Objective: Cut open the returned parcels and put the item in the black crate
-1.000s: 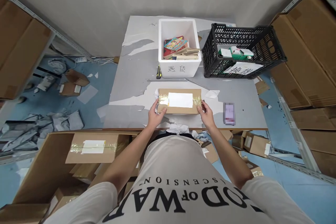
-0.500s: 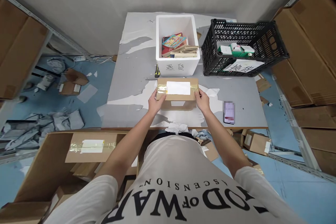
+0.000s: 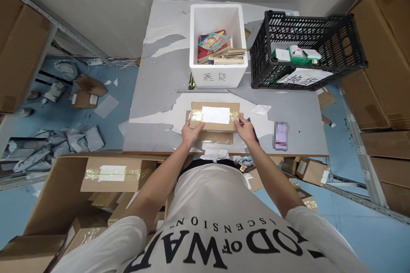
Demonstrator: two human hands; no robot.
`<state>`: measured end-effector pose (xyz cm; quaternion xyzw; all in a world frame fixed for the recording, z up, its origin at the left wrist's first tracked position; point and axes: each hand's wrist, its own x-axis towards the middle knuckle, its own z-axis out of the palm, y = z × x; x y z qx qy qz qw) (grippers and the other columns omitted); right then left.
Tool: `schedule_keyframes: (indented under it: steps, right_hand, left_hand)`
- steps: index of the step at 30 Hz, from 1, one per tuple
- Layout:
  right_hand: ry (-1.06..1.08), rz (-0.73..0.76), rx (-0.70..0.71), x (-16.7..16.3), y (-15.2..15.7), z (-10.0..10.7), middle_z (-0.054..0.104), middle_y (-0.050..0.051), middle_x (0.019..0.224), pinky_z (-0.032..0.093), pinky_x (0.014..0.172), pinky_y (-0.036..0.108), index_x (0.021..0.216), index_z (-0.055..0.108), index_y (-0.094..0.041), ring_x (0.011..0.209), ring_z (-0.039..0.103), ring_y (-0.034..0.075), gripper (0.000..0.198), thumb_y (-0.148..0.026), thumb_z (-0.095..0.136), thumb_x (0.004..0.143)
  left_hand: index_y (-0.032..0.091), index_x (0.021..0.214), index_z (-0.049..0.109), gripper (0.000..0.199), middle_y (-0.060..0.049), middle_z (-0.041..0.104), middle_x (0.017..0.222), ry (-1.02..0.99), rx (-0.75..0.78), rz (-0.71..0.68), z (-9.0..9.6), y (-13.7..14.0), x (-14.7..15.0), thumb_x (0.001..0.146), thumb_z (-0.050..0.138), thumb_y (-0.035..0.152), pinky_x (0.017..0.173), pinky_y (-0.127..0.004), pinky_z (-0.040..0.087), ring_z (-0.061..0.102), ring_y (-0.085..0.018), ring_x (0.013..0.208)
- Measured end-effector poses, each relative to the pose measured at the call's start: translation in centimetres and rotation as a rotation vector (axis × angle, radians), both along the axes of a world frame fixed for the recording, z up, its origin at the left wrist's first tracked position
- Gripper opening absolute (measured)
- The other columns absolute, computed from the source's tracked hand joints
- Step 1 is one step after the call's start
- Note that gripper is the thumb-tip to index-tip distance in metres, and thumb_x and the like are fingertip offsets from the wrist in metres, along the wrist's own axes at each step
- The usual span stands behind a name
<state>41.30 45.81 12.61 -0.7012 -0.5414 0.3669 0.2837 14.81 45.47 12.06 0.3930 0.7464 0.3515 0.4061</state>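
A taped cardboard box (image 3: 205, 126) with a white label on top is gripped at its two ends, over the near middle of the table. My left hand (image 3: 191, 131) closes on its left end, thumb along the near edge. On the right end, my right hand (image 3: 244, 129) holds it the same way. More taped cardboard (image 3: 214, 137) shows beneath the box on its near side; whether it is a separate box I cannot tell. Close by my right hand lies a red and black tool (image 3: 255, 135), partly hidden by that hand.
A white foam bin (image 3: 219, 77) with books and a black crate (image 3: 265, 79) with small green-white boxes stand behind. A yellow-black cutter (image 3: 191, 82) lies beside the bin. A phone (image 3: 281, 135) is at right. A large carton (image 3: 48, 196) with parcels stands lower left.
The box has come slightly toward me in the picture, still in both hands. Taped cardboard beneath it and the red-black tool by my right hand now show. The view has shifted a little.
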Motion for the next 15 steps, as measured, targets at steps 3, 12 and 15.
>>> schedule_keyframes:
  steps: [3, 12, 15]
  right_hand:
    - [-0.009, -0.063, -0.074, 2.5, -0.5, -1.3, 0.062, 0.013, 0.124, 0.048, 0.093, 0.039, 0.138, 0.05, -0.017, 0.106, 0.06, 0.024, 0.058, -0.05, 0.039, 0.092]
    - [-0.64, 0.036, -0.564, 6.5, -3.9, -4.9, 0.049, 0.019, 0.128, 0.043, 0.095, 0.043, 0.144, 0.033, -0.017, 0.119, 0.052, 0.032, 0.065, -0.029, 0.055, 0.085]
    - [-0.59, 0.029, -0.456, 7.2, -3.1, -3.4, 0.051, 0.022, 0.127, 0.042, 0.096, 0.043, 0.146, 0.03, -0.01, 0.116, 0.053, 0.032, 0.06, -0.022, 0.041, 0.088]
  left_hand:
    - [0.02, 0.117, 0.063, 0.066, -0.008, 0.071, 0.105, -0.025, -0.012, 0.117, -0.5, 0.1, 0.7, 0.059, 0.084, 0.044, 0.097, -0.04, 0.05, 0.066, -0.024, 0.102]
    - [0.019, 0.124, 0.057, 0.074, -0.011, 0.067, 0.116, -0.098, -0.004, 0.21, -1.1, -0.5, 1.5, 0.059, 0.085, 0.041, 0.099, -0.04, 0.05, 0.065, -0.025, 0.106]
    - [0.019, 0.122, 0.058, 0.069, -0.01, 0.067, 0.113, -0.14, 0.02, 0.223, -1.3, -0.4, 1.6, 0.06, 0.085, 0.036, 0.098, -0.039, 0.05, 0.065, -0.024, 0.106]
